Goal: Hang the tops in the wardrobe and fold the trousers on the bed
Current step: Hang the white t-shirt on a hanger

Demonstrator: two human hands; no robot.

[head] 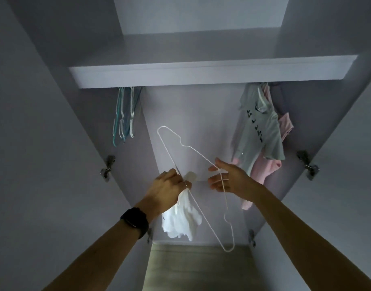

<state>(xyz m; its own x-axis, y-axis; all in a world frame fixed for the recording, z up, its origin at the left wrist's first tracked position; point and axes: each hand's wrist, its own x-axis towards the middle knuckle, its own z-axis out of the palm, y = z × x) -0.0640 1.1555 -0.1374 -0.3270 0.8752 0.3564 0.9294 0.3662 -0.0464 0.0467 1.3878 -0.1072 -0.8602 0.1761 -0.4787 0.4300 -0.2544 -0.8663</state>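
Up on the left, a bunch of thin teal and white empty hangers (125, 114) hangs under the white wardrobe shelf (201, 74). They overlap, so I cannot count them for sure.

Next comes the left hand (169, 186). Its fingers are curled tight round a crumpled white cloth top (182, 219), and it also pinches one side of a thin white wire hanger (201, 155). The top is not on the hanger yet; it dangles in a lump below the fist.

The right hand (228, 180) is spread wide, and the hanger wire only lies across its fingers.

On the right, a grey top with black print (262, 131) hangs with a pink top (285, 124) behind it.

I think the hanger could slide off the loose right hand and swing down. The bunched top could also snag on the wire or slip and fall.

Count: two hands, one held hanger, one white top, two hung tops. No trousers or bed show.
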